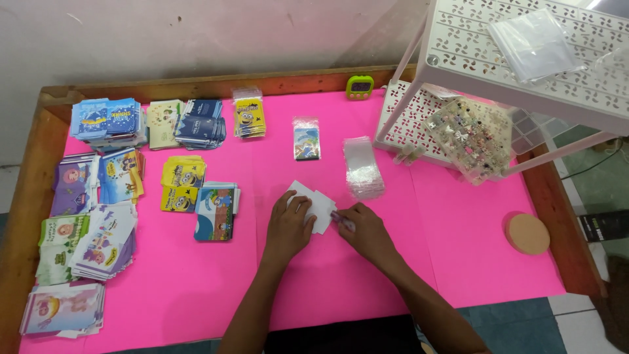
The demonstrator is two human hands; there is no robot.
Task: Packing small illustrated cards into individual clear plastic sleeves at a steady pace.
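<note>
So I'm standing by this pink-covered table (196, 288) watching someone work on a few small white cards (313, 202) lying near the middle of it. The left hand (289, 225) is pressed flat on top of the cards, fingers spread, pinning them down rather than gripping. The right hand (367, 229) is curled around a small pen-like thing (342, 220) with a purple-ish tip, held right at the cards' right edge. It's too small for me to say exactly what it is.

Just beyond the cards there's a stack of clear plastic sleeves (363, 168), and next to that one bagged picture card (306, 139). Piles of colourful cartoon cards (105, 196) take up the whole left side. A white perforated rack (524, 52) stands at the right with a clear tray of tiny beads or charms (473, 136) on its lower shelf, tilted and poking out over the edge. A round cork coaster (527, 233) and a little green timer (360, 86) are there too.

What I'd worry about:
- The white cards overlap loosely, so if the flat hand eases off they could slide and whatever the pen is doing goes crooked.
- That bead tray looks iffy. A bump to the rack leg might tip it.
- The sleeve stack is slippery stuff and close to the right elbow's path.
</note>
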